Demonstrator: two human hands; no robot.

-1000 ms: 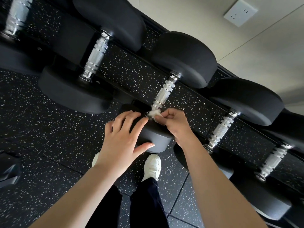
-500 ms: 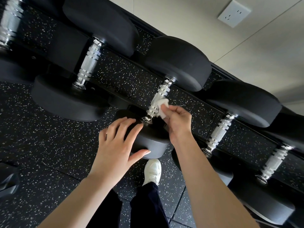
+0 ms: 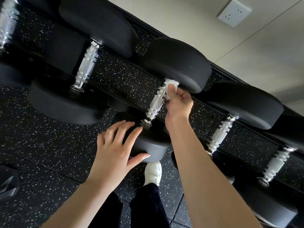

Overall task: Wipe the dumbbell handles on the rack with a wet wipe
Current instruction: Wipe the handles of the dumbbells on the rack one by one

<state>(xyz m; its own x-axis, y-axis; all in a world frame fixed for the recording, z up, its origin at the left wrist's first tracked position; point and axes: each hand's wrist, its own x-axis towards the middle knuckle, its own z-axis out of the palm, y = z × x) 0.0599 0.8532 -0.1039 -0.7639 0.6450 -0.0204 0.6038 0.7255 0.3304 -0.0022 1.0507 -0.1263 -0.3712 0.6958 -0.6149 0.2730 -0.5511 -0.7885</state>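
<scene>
Several black dumbbells with knurled chrome handles lie side by side on a black rack [image 3: 115,94]. My right hand [image 3: 178,104] pinches a small white wet wipe [image 3: 171,86] against the far end of the middle dumbbell's handle [image 3: 156,102], close to its far head [image 3: 177,63]. My left hand [image 3: 115,148] rests with spread fingers on the near head [image 3: 153,145] of the same dumbbell, thumb under its front edge.
Neighbouring handles sit to the left [image 3: 87,65] and right [image 3: 220,134], with another further right [image 3: 276,163]. Below is speckled black rubber flooring [image 3: 41,145]. My white shoe [image 3: 153,171] stands under the rack. A wall socket [image 3: 233,12] is on the pale wall.
My right hand has slid the wipe along the handle from its near end to its far end. My left hand has stayed on the near head.
</scene>
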